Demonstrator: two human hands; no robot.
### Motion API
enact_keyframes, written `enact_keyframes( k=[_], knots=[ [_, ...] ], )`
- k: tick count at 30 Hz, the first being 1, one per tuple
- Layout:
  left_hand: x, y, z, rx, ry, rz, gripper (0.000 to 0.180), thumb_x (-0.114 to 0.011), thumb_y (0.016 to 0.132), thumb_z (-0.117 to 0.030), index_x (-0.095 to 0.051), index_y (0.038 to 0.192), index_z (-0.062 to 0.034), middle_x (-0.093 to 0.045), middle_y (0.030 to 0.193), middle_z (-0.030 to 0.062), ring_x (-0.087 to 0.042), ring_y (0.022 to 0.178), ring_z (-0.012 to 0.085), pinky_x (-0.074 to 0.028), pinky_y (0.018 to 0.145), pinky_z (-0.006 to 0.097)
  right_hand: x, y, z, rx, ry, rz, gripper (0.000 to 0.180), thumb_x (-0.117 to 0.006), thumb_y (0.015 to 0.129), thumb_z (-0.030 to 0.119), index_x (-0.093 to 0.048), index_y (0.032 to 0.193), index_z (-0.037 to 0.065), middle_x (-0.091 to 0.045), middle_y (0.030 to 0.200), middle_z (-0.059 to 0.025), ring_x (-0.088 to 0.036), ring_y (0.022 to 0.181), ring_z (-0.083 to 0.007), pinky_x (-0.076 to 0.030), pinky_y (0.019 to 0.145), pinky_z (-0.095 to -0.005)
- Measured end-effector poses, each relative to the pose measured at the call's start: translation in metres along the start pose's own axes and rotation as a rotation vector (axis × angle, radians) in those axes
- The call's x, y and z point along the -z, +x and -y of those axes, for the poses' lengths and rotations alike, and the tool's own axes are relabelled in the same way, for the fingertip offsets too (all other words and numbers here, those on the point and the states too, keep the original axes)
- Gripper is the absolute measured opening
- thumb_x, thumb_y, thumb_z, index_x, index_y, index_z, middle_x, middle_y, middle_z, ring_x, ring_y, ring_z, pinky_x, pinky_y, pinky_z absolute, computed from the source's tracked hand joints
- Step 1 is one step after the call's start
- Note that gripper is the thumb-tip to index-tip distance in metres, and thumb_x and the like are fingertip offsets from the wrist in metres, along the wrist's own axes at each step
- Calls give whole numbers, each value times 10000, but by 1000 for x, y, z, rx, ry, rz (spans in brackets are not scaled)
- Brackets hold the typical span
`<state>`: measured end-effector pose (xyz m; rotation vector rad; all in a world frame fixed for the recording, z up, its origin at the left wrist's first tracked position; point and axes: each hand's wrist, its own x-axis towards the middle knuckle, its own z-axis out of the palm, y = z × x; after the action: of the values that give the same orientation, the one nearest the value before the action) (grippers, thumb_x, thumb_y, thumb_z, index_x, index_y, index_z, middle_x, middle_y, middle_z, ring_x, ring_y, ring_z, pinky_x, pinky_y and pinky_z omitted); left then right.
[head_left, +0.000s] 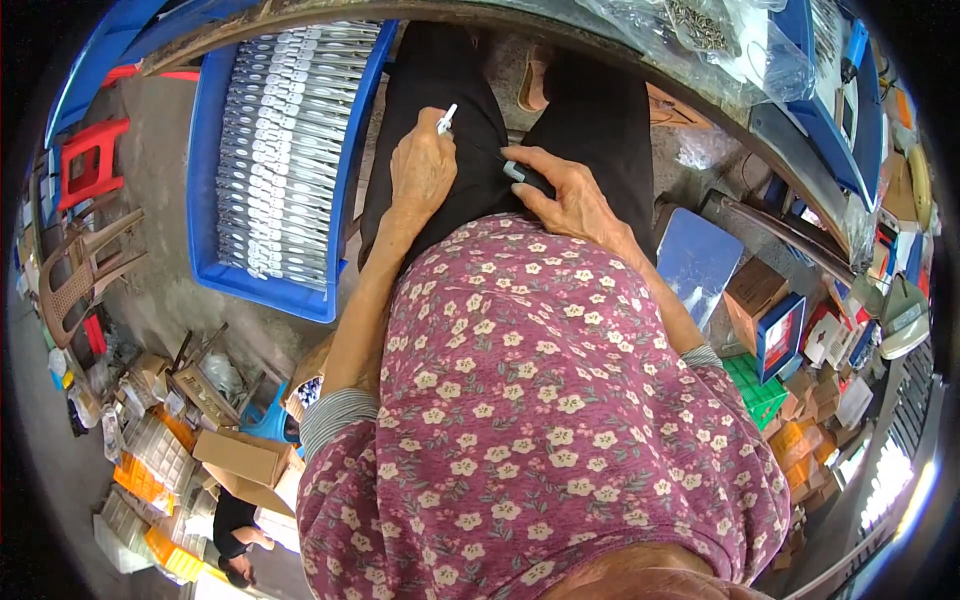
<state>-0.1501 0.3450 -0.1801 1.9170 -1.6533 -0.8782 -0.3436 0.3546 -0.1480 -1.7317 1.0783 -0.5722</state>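
Note:
Above my lap, my left hand is closed, with a small white plastic piece pinched at its fingertips. My right hand is wrapped round a dark tool with a grey end. A thin dark shaft seems to run from that tool toward my left hand; it looks like a screwdriver, though most of its handle is hidden in my palm. The two hands are apart. Beside my left arm stands a blue tray holding close rows of slim metal pieces with white parts.
The workbench edge curves across beyond my knees, bearing a clear bag of small screws and a blue bin. A red stool and a brown chair stand left. Cardboard boxes and another person are behind.

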Motion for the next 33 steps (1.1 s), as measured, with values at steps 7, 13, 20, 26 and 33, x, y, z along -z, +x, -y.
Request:
enact_keyframes(
  k=[7, 13, 20, 26, 33],
  knots=[
    [-7, -3, -1, -109, 154, -57, 158, -478, 804, -62, -477, 944, 11, -594, 828, 241, -578, 733, 414, -452, 638, 474, 5, 3, 26, 211, -677, 150, 452, -569, 708, 32, -480, 1148, -26, -562, 819, -182, -603, 732, -305, -508, 583, -371],
    [-14, -3, 2, -95, 209, -76, 176, -483, 801, -75, -471, 962, -3, -602, 814, 232, -584, 695, 415, -463, 606, 478, 2, 9, 20, 248, -673, 204, 458, -566, 693, 27, -474, 1135, -49, -562, 820, -229, -611, 645, -317, -500, 510, -367],
    [-18, -4, 4, -75, 255, -77, 173, -499, 796, -93, -469, 951, -24, -610, 770, 217, -588, 636, 404, -467, 561, 478, -3, 11, 18, 91, -578, 218, 391, -556, 722, 48, -500, 1102, -28, -572, 785, -249, -615, 616, -331, -495, 505, -384],
    [-20, -2, 3, -87, 261, -58, 164, -499, 797, -90, -463, 934, -9, -608, 767, 226, -593, 635, 401, -468, 555, 478, -3, 18, 27, -310, -15, 112, 267, -539, 753, 56, -571, 1001, -38, -597, 697, -191, -604, 583, -261, -469, 522, -365],
    [-21, 2, 6, -97, 295, -51, 169, -497, 794, -86, -462, 933, 3, -608, 763, 229, -597, 637, 400, -470, 549, 477, -6, 22, 27, -792, 789, -30, 282, -571, 789, 43, -539, 1061, -23, -501, 635, -43, -385, 448, -52, -253, 362, -194]
  ],
)
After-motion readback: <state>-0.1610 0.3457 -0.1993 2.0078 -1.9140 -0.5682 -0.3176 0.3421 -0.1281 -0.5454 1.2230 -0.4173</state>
